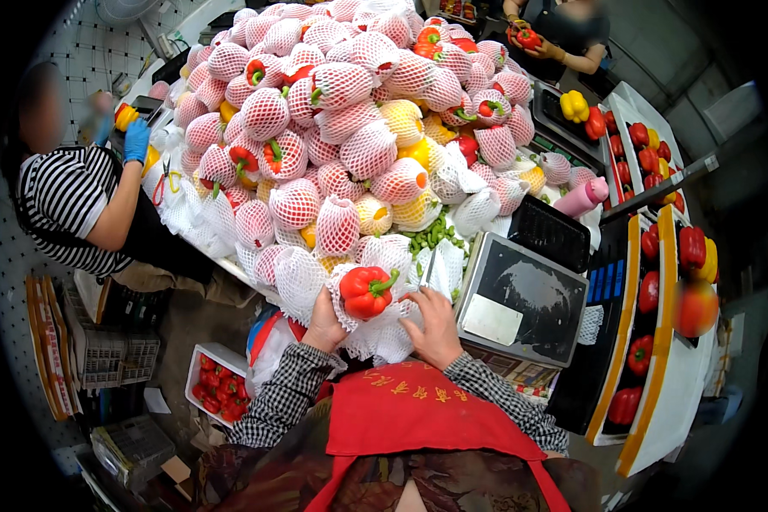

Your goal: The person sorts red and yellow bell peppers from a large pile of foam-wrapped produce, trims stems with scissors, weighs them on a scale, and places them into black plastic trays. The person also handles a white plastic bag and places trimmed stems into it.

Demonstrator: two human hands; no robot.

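Red bell pepper (366, 293), a single one with a green stem, sits left of the scale (520, 294), its lower left side in a white foam net (347, 321). Left hand (324, 322) is clasped on that net at the pepper's side, some of its fingers hidden behind the mesh. Right hand (436, 326), between the pepper and the scale, has thumb and fingers apart; I cannot tell whether it pinches the pale netting beside it.

Beyond the scale, up and to its left, rises one heap (341, 128) of peppers, mostly in pink-and-white nets, with yellow ones among them; they overlap too much to count, and its top is cut off. Small green pieces (433, 236) lie just left of the scale, also uncountable. Directly behind the scale stand one black tray (548, 235) and one pink bottle (576, 199).

To the scale's right, an orange-edged box (616, 341) shows four red peppers; past these lie one red, one yellow and one too blurred to make out. Far below left of the scale, one white box (194, 397) holds small red peppers, too crowded to count.

Two co-workers show: one left of the heap, in a striped shirt (68, 200), with one blue glove (136, 141) at a yellow-and-red pepper; another, beyond the scale, cut off at the top, holding one red pepper (528, 39).
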